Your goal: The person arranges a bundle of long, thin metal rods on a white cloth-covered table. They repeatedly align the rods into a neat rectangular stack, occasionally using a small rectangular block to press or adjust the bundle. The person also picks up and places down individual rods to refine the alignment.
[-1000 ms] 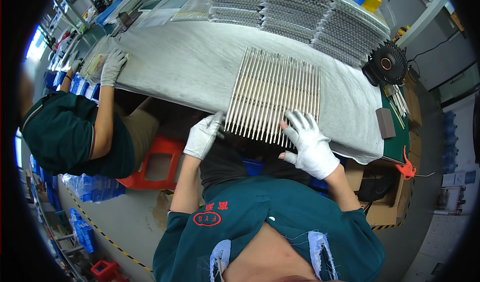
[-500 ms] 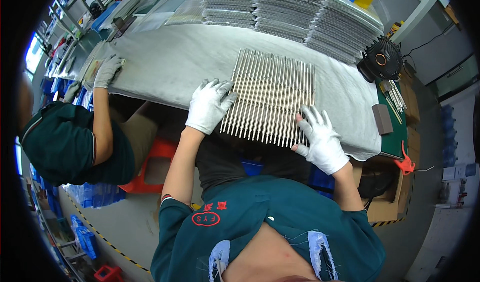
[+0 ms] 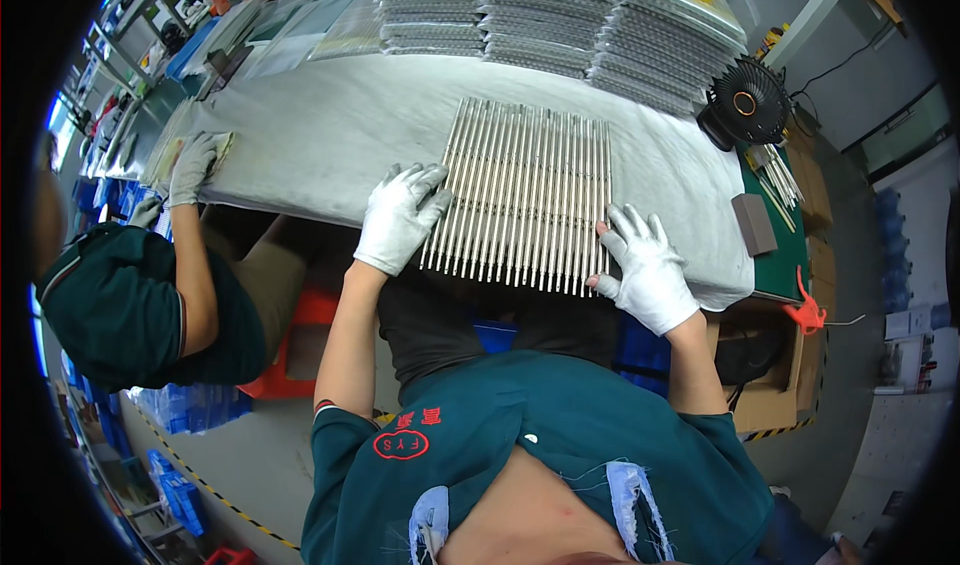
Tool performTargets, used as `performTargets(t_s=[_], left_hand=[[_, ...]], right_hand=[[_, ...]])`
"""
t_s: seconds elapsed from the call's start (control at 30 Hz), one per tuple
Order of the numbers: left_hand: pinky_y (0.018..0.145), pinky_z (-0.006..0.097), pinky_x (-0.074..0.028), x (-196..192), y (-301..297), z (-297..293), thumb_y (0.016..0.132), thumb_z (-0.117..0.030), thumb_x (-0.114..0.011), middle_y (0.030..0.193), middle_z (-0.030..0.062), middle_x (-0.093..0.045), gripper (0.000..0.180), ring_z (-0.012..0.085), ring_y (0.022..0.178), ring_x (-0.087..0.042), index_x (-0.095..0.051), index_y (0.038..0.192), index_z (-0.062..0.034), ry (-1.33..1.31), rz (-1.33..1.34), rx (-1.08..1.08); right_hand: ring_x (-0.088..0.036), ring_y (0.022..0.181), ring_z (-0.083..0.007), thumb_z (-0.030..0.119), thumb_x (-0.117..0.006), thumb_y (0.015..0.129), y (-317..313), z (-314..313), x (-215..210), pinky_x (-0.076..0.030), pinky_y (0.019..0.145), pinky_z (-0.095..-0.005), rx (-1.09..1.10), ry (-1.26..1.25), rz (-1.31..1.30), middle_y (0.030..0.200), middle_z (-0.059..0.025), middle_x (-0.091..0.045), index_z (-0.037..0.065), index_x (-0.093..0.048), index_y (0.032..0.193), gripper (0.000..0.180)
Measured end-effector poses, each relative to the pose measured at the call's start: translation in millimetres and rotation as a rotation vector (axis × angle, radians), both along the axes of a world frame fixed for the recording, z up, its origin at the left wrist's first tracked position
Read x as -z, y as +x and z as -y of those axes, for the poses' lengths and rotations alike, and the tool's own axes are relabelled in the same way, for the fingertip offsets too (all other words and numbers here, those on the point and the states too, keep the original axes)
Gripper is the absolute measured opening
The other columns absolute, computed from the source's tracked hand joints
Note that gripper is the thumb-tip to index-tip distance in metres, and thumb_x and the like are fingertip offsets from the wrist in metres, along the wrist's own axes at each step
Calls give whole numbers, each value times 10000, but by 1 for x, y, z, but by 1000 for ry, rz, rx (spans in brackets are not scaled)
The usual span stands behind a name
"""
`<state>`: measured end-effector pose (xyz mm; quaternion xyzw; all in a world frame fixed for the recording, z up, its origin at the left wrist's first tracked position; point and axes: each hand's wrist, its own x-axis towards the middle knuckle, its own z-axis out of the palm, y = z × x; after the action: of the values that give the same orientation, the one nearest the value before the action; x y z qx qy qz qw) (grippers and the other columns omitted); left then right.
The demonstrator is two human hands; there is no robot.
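A flat row of long, thin silver metal rods (image 3: 525,197) lies side by side on the grey cloth-covered worktable (image 3: 330,125), running from the table's near edge away from the person. The left hand (image 3: 400,215), in a white fabric glove, rests palm-down on the row's left near corner; its fingers (image 3: 425,180) are spread and flat across the outermost rods, gripping nothing. The right hand (image 3: 648,265), also white-gloved, sits at the row's right near corner, fingers (image 3: 622,227) splayed open and pressed against the rightmost rods' near ends, thumb at the table edge; nothing is clasped. The rods therefore lie between the two hands, under the fingertips on each side. Behind the row stand stacks of grey ribbed trays (image 3: 560,25). A small black desk fan (image 3: 745,105) stands at the right. A co-worker's grey-gloved hand (image 3: 192,165) rests on the table's far-left end.
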<state>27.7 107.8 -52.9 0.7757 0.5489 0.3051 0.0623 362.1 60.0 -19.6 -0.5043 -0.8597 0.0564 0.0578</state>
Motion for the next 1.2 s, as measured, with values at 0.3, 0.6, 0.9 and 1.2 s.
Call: performTargets(t_s=[0.3, 0.6, 0.9, 1.2], left_hand=[[970, 349, -452, 19, -19, 61, 981, -140, -509, 1090, 130, -677, 257, 210, 1050, -634, -629, 1146, 16, 119, 692, -240], [927, 355, -460, 140, -65, 129, 963, -354, -503, 1184, 158, -629, 415, 281, 1081, -607, -589, 1254, -70, -309, 299, -634], [906, 448, -480, 159, -32, 123, 854, -618, -486, 1249, 182, -585, 712, 334, 1086, -601, -493, 1354, -111, -940, -363, -678], [938, 414, -464, 200, -62, 139, 931, -441, -470, 1215, 189, -598, 475, 363, 1080, -590, -559, 1305, -163, -812, 55, -500]], right_hand=[[-281, 1370, -392, 529, -764, 642, -16, 9, 5, -204, 1127, -534, -97, -56, -33, 1443, -227, -345, 5, -432, 1356, 946], [-284, 1368, -394, 508, -760, 661, -20, 4, 11, -214, 1121, -536, -110, -17, -39, 1443, -232, -345, 11, -428, 1358, 917], [-297, 1353, -415, 429, -720, 734, 8, -11, 2, -214, 1120, -531, -69, 109, -128, 1432, -253, -351, -8, -415, 1359, 821], [-414, 1294, -335, 219, -680, 819, 57, -79, 28, -272, 1114, -465, 164, 368, -352, 1376, -155, -474, 57, -511, 1303, 539]])
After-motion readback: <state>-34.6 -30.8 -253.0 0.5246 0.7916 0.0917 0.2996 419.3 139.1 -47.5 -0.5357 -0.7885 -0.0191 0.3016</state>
